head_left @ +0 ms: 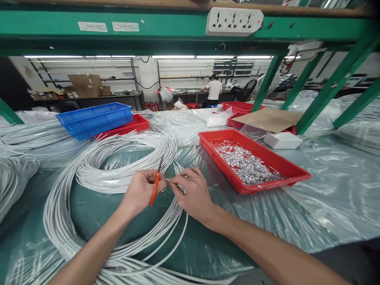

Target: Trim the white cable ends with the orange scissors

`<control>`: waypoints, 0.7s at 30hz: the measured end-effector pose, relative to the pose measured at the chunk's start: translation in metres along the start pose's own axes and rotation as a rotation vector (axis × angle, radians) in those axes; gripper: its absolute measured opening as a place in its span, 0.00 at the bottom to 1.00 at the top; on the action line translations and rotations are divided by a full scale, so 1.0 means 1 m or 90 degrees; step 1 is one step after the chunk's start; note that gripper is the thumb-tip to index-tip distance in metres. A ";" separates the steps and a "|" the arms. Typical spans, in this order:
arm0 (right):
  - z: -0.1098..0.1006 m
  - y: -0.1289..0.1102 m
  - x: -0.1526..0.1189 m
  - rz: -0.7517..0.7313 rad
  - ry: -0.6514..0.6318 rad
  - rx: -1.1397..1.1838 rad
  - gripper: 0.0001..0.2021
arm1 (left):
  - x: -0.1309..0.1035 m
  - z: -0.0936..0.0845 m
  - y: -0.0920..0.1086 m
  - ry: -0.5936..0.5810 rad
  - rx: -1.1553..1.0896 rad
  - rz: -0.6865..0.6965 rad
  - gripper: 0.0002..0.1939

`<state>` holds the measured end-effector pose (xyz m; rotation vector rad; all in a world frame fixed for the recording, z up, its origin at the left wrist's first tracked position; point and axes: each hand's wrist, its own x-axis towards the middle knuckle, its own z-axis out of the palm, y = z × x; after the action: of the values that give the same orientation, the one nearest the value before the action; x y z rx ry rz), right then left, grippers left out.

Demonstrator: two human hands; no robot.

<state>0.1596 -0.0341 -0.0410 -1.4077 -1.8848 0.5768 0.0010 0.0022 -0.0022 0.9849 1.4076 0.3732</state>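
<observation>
My left hand [145, 189] is closed around a small tool with orange handles [155, 189] and a dark, pointed tip that sticks up. Close to its right, my right hand [192, 192] pinches the end of a white cable [185, 227]. The fingertips of both hands nearly meet at the cable's tip. Beneath and around them lies a large coil of white cables [59, 209], with a second coil [89, 170] behind it. Several cable ends stand bunched just behind my right fingers.
A red tray [215, 160] of small silvery pieces stands at the right, near a white box [282, 140]. Blue trays [97, 118] sit at the back left. A green frame with a power strip [234, 21] crosses overhead. A person [213, 89] is far behind.
</observation>
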 end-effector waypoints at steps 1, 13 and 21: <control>0.000 0.000 0.000 -0.008 -0.002 -0.011 0.06 | 0.000 0.000 0.000 0.001 0.003 0.000 0.09; 0.005 -0.005 0.003 0.040 -0.042 0.007 0.06 | -0.003 -0.001 0.008 0.046 0.006 0.024 0.12; -0.003 -0.004 0.007 0.225 -0.129 0.315 0.09 | 0.000 0.000 0.007 0.058 -0.078 0.029 0.13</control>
<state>0.1584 -0.0286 -0.0337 -1.3814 -1.4931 1.3029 0.0036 0.0056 0.0031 0.9105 1.4284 0.5372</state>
